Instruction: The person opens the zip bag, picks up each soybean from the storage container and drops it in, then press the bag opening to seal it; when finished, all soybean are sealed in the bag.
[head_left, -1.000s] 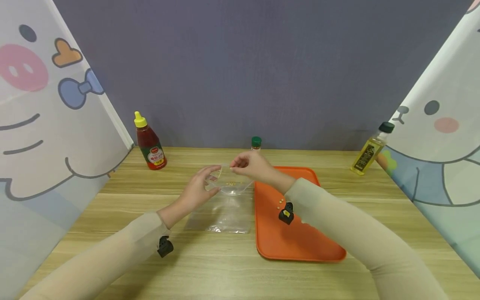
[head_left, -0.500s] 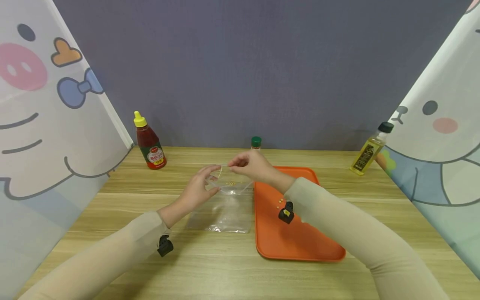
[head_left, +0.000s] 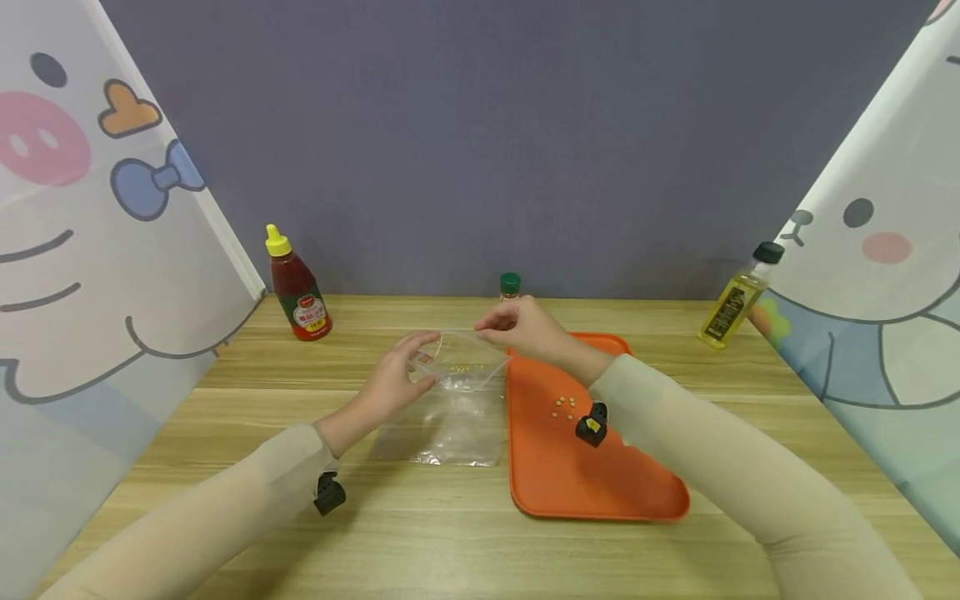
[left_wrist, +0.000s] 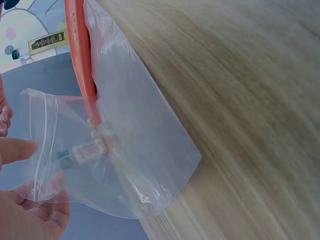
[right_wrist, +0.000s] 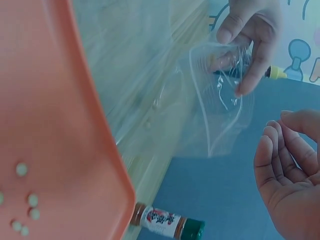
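My left hand grips a clear zip bag at its mouth, thumb on the near rim and fingers at the far side, keeping the mouth spread. Several small pale yellow beans lie inside the bag. To the right of the mouth is my right hand, apart from the bag. Its fingers are loosely bent with the thumb tip close to the index fingertip, and nothing shows between them. More beans are scattered on the orange tray below my right forearm.
A ketchup bottle with a yellow cap stands at the back left. Behind my right hand is a small green-capped seasoning bottle. An oil bottle stands at the back right. A grey partition rises behind the wooden table.
My right hand has shifted right from above the bag mouth, and more beans on the tray have come into sight. My left hand and the bag have stayed nearly still.
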